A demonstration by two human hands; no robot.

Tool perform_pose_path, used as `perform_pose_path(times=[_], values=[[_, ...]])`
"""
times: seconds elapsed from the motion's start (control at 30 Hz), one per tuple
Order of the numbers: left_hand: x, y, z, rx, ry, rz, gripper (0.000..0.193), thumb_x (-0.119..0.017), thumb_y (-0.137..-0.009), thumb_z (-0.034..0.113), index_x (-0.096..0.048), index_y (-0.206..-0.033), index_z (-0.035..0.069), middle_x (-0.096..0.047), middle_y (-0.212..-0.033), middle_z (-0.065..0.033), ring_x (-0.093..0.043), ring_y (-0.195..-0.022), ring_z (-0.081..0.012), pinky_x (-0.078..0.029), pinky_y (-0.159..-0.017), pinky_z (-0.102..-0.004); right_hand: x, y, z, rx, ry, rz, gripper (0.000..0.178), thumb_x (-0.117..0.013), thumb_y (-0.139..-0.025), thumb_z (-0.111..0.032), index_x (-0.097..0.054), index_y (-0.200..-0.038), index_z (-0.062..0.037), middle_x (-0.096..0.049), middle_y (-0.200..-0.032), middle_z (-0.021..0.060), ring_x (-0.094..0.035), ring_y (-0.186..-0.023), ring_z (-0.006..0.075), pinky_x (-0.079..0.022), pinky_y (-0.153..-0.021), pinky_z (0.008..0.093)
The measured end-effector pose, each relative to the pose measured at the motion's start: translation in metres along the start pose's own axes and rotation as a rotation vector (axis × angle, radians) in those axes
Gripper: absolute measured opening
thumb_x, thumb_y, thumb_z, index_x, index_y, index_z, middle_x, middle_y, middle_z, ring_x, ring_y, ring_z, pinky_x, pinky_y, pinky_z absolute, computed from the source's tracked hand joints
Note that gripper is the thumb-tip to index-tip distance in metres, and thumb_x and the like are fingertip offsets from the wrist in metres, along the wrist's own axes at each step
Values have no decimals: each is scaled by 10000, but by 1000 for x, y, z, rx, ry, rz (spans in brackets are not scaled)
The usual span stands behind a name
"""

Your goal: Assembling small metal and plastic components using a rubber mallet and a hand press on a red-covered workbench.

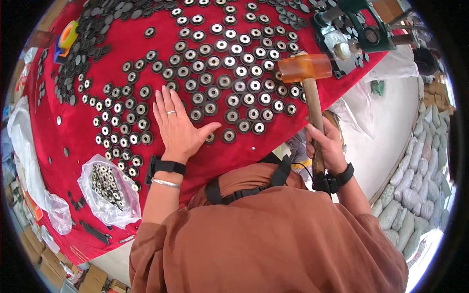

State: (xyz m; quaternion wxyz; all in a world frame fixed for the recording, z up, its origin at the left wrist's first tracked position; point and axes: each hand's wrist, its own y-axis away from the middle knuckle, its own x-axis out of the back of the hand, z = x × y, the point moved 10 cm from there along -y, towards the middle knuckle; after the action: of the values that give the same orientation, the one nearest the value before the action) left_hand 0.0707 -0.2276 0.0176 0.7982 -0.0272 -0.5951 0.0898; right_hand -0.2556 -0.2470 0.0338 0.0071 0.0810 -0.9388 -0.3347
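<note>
My right hand (328, 144) is wrapped round the wooden handle of a mallet (305, 67), whose orange, see-through head is over the right side of the red cloth. Under and beside that head are several round black-rimmed metal pieces with centre holes (229, 61), spread in loose rows over the cloth. My left hand (177, 122) lies flat, palm down, fingers together and thumb out to the right, next to more of these ring-like pieces. What is under the palm is hidden.
A dark green metal press (359, 24) stands at the far right. Dark flat discs (93, 44) are heaped at the far left, by a yellow tape roll (68, 34). A clear bag of small parts (110, 190) sits near left. Filled sacks (415, 180) line the floor at right.
</note>
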Motion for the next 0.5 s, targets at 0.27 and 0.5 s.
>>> perform_pose_path(times=[0.27,0.5], values=[[-16,-37,7,-70,-95,22,1236,-627,-644,783,-265,-1416,-111,-260,-1489,-291,-202,-1405,-444,-162,-1144,-555,2,-2,4,-14,-7,-1,252,-608,-942,-190,-498,-1115,-42,-528,-731,15,-510,-494,92,-406,-423,233],[1,-33,11,-98,63,71,1097,-686,-744,628,-247,-1419,-117,-254,-1489,-301,-193,-1407,-450,-165,-1151,-536,-5,0,1,8,-47,-19,281,-658,-913,-187,-519,-1086,-16,-537,-735,8,-509,-469,83,-401,-407,228]])
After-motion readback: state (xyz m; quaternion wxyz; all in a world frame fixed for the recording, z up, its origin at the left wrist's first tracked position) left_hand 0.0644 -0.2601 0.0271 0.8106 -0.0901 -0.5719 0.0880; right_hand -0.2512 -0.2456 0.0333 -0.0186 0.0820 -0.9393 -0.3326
